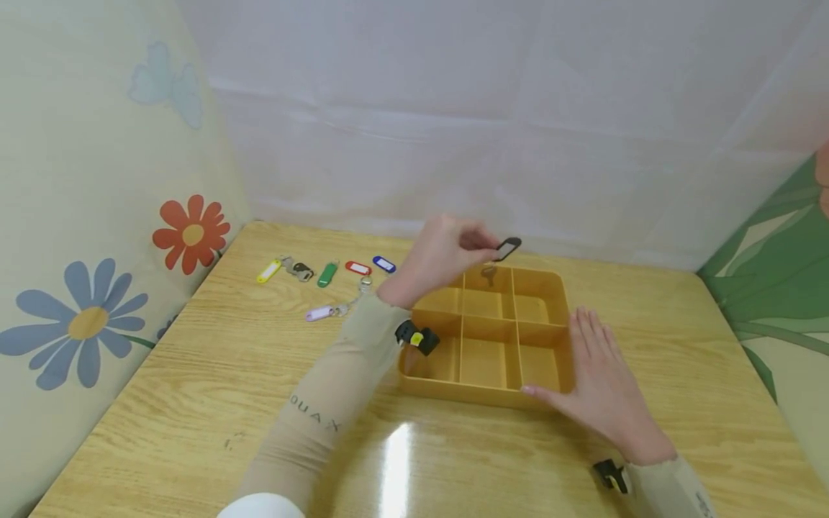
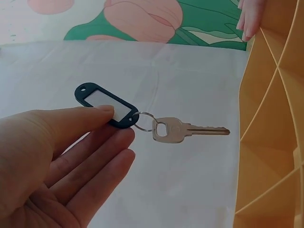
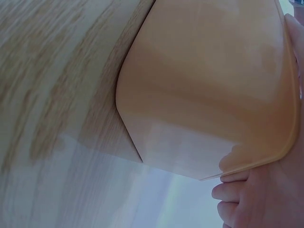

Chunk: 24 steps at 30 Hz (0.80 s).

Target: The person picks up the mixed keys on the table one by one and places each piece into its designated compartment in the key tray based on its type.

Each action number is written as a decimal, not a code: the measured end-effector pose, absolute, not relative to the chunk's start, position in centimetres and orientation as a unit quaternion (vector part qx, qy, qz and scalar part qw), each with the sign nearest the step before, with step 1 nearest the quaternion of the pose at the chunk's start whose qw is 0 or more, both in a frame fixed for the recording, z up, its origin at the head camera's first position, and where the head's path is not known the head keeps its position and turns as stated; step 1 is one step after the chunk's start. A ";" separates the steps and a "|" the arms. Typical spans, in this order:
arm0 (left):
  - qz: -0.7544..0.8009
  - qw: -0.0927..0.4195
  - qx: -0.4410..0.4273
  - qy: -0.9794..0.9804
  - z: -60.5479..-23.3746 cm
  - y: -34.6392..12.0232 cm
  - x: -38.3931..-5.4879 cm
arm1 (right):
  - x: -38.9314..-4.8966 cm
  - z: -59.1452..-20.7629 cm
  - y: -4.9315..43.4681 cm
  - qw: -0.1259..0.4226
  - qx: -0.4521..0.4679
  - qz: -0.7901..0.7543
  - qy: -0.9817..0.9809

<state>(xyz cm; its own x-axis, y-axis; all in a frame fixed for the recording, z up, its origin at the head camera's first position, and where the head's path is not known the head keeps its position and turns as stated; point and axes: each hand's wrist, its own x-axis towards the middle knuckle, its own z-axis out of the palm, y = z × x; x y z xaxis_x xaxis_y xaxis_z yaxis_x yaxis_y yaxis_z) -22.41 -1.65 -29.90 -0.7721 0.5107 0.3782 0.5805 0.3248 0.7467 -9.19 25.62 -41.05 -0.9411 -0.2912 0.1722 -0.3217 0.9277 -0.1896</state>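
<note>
White material (image 1: 261,506) edges in lowest, beside a beige sleeve (image 1: 337,378) with dark letters resembling "OUAX". The left hand (image 1: 443,253) pinches a dark key tag (image 1: 508,249) between thumb and fingers, its pale label partly under the thumb; the ringed key (image 2: 172,131) shows against the back-middle compartment of the orange 6-compartment box (image 1: 479,393). The right hand (image 1: 605,385), fingers straight, rests against the box's right side, thumb at the front rim. Leftward lie 5 coloured key tags (image 1: 327,274), labels too small to read
</note>
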 end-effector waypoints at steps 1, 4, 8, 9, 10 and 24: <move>-0.475 0.035 -0.335 -0.813 -29.8 -1.6 -22.5 | -9.2 -41.1 25.6 0.069 0.156 0.109 -0.979; -0.476 0.031 -0.336 -0.812 -29.6 -1.4 -22.8 | -9.2 -41.1 25.7 0.069 0.155 0.111 -0.979; -0.481 0.024 -0.336 -0.810 -29.0 -1.1 -23.3 | -9.2 -41.2 25.7 0.075 0.157 0.111 -0.978; -0.482 0.016 -0.332 -0.811 -28.8 -1.0 -23.4 | -9.2 -41.3 25.7 0.077 0.158 0.112 -0.978; -0.484 0.011 -0.328 -0.811 -28.6 -0.9 -23.5 | -9.2 -41.3 25.7 0.078 0.160 0.112 -0.978; -0.501 -0.028 -0.295 -0.813 -28.0 1.0 -25.0 | -9.1 -41.1 25.6 0.078 0.161 0.113 -0.977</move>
